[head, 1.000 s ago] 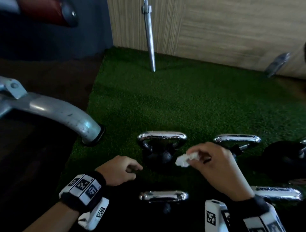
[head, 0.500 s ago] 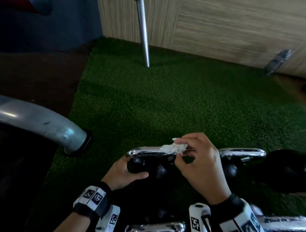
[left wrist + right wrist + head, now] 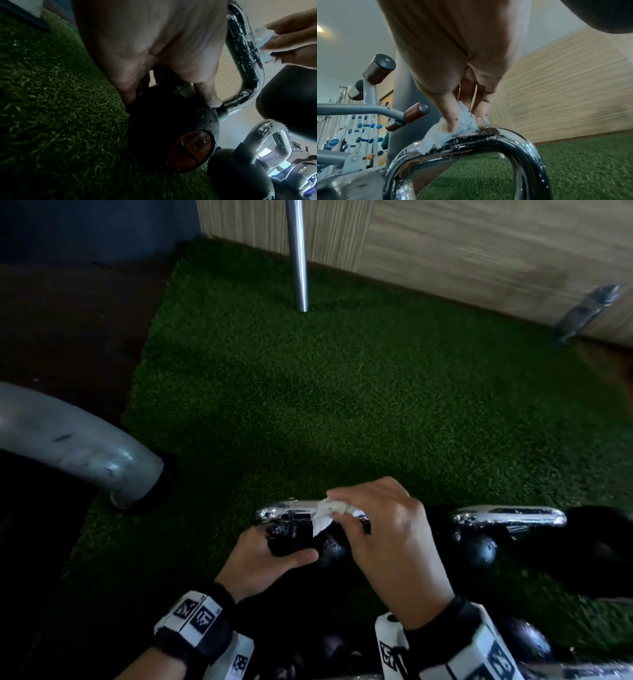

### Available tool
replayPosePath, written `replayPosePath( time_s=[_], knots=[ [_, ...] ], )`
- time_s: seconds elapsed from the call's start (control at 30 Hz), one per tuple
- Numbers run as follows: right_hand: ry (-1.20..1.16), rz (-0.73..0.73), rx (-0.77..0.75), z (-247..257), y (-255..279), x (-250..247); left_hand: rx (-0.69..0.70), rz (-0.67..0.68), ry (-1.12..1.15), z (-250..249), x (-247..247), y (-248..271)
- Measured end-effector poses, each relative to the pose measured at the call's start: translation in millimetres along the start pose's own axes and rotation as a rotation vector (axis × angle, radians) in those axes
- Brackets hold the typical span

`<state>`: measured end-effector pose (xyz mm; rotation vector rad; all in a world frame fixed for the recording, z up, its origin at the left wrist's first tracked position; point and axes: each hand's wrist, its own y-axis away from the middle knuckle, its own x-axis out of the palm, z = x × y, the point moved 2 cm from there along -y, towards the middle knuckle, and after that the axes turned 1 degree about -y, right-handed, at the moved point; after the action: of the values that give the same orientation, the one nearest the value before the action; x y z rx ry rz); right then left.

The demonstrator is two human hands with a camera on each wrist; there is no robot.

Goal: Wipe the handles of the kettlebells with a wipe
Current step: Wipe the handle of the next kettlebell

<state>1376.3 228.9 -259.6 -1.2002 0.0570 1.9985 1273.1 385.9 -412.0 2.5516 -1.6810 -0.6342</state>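
Chrome handle (image 3: pixel 284 512) runs leftward from your right hand (image 3: pixel 387 546), fingers pinching wipe (image 3: pixel 323 517) onto it; left hand (image 3: pixel 263 566) grips kettlebell (image 3: pixel 291 539).

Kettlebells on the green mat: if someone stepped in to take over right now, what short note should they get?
Left hand: grips the black body of the kettlebell being cleaned, steadying it on the green mat.
Right hand: pinches the white wipe and presses it on top of that kettlebell's chrome handle.
Done: wipe is on the first handle; how much of it is clean cannot be told.
Left: finish this handle, then the neighbouring handle on the right and the other kettlebells nearer the person.
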Motion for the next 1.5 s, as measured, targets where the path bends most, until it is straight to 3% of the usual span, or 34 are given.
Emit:
replayPosePath(
  time_s=[0.2, 0.4, 0.57, 0.77, 1.0, 1.07, 1.13, 1.23, 1.3, 1.33, 1.43, 1.5],
  knots=[
    [0.082, -0.034, 0.069, -18, 5, -15, 0.015, 0.009, -0.007, -4, 1, 2],
    [0.093, -0.095, 0.029, -11, 8, -8, 0.03, -0.014, 0.01, -4, 1, 2],
    [0.057, -0.15, 0.276, -49, 18, -18, 0.033, -0.027, 0.032, -5, 1, 4],
    [-0.032, -0.125, 0.372, -66, 26, -12, 0.051, -0.045, 0.004, -5, 0, 4],
    [-0.425, 0.164, 0.7, -103, 29, 26, 0.005, -0.028, 0.003, -5, -1, 4],
    [-0.546, 0.169, 0.759, -103, 29, 30, -0.037, 0.005, 0.001, -5, -3, 3],
    [-0.612, 0.17, 0.813, -106, 30, 29, -0.035, 0.127, -0.008, -3, -10, 1],
    [-0.554, 0.111, 0.843, -115, 34, 19, -0.041, 0.272, 0.054, 2, -34, -4],
    [-0.504, 0.051, 0.826, -112, 37, 2, -0.038, 0.165, 0.137, -6, -58, -4],
    [-0.511, 0.024, 0.812, -109, 38, -8, -0.023, 0.049, 0.176, -14, -69, -3],
    [-0.627, -0.007, 0.753, -87, 35, -35, 0.169, -0.266, 0.171, -63, -89, 10],
    [-0.665, 0.022, 0.665, -64, 29, -44, 0.305, -0.252, 0.188, -105, -85, 24]
  ],
)
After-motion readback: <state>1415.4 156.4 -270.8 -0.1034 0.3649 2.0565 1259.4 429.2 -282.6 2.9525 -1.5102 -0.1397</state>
